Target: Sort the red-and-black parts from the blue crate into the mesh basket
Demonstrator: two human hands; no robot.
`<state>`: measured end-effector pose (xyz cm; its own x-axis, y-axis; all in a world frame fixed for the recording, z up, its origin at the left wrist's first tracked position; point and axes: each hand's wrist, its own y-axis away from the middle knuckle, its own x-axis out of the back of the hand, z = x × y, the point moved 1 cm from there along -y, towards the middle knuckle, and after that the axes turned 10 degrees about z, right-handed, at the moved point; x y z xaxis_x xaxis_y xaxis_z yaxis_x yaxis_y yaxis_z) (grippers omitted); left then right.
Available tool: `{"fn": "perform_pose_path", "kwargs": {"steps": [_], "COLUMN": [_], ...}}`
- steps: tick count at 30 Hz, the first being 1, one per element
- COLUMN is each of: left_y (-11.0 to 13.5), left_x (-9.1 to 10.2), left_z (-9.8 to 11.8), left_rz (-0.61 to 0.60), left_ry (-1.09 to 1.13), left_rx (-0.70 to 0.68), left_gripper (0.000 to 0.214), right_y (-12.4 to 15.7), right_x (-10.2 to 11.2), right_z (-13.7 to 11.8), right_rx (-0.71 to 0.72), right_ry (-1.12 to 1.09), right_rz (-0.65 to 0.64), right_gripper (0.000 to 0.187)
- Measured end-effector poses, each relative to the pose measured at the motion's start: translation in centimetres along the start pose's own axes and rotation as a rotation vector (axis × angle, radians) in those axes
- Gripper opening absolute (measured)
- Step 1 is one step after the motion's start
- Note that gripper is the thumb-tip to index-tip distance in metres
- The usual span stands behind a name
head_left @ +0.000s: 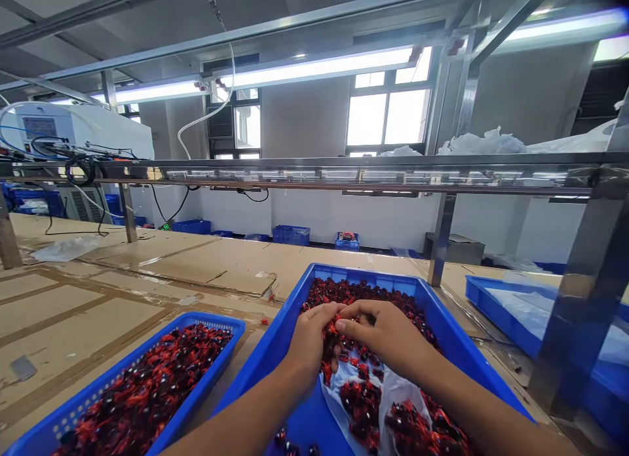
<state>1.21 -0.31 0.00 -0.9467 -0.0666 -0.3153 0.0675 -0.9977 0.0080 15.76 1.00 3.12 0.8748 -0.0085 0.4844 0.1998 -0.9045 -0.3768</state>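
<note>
My left hand (pixel 310 338) and my right hand (pixel 388 330) meet over a large blue tray (pixel 275 351), fingers curled inward and fingertips nearly touching. A small red piece (pixel 339 317) shows between the fingertips; its exact kind is too small to tell. Below and beyond the hands lies a heap of small shiny red-and-black pieces (pixel 363 289). Nearer me, more of them rest on crumpled white plastic sheeting (pixel 339 403) inside the tray. A few dark pieces lie loose on the tray's bare floor, by my left forearm.
A blue perforated basket (pixel 230 323) full of red-and-black pieces stands to the left on the cardboard-covered table (pixel 98 305). Another blue tray (pixel 496 312) with white plastic lies right, behind a metal post (pixel 572 299). A metal shelf rail (pixel 314 171) crosses ahead.
</note>
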Motion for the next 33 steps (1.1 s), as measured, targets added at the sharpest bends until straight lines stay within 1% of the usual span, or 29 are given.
{"fn": "perform_pose_path", "kwargs": {"steps": [2, 5, 7, 9, 11, 14, 17, 19, 23, 29, 33], "left_y": [-0.1, -0.2, -0.3, -0.3, -0.4, -0.4, -0.4, -0.4, -0.3, 0.1, 0.4], "left_x": [0.0, 0.1, 0.1, 0.1, 0.1, 0.1, 0.1, 0.1, 0.3, 0.0, -0.1], "left_z": [-0.2, -0.3, -0.3, -0.3, -0.3, -0.3, -0.2, -0.2, -0.4, -0.1, 0.1], "left_rz": [0.029, 0.056, 0.063, 0.077, 0.092, 0.104, 0.109, 0.105, 0.085, 0.069, 0.05], "left_ry": [0.02, 0.013, -0.017, -0.053, -0.088, -0.112, -0.061, 0.0, 0.075, 0.016, 0.027], "left_rx": [0.007, 0.008, -0.007, -0.026, -0.048, -0.054, -0.008, 0.045, 0.124, 0.133, 0.12], "left_gripper": [0.044, 0.041, 0.037, 0.036, 0.036, 0.037, 0.034, 0.031, 0.028, 0.027, 0.024], "right_y": [-0.1, 0.1, 0.4, 0.8, 1.1, 1.2, 1.1, 1.2, 1.5, 1.9, 2.0], "right_x": [-0.1, -0.2, -0.2, -0.2, -0.3, -0.4, -0.4, -0.4, -0.4, -0.8, -0.9], "right_z": [0.0, -0.2, -0.5, -0.8, -1.0, -1.0, -0.9, -0.8, -0.7, -0.4, -0.3], "right_rx": [-0.012, -0.009, 0.059, 0.183, 0.286, 0.332, 0.344, 0.36, 0.441, 0.557, 0.568], "right_ry": [-0.033, -0.052, 0.003, 0.118, 0.231, 0.303, 0.325, 0.333, 0.366, 0.341, 0.213], "right_rz": [-0.006, -0.024, 0.007, 0.058, 0.08, 0.066, 0.111, 0.155, 0.223, 0.241, 0.262], "right_gripper": [0.024, 0.016, 0.013, 0.016, 0.02, 0.018, 0.011, 0.01, 0.01, 0.011, 0.005]}}
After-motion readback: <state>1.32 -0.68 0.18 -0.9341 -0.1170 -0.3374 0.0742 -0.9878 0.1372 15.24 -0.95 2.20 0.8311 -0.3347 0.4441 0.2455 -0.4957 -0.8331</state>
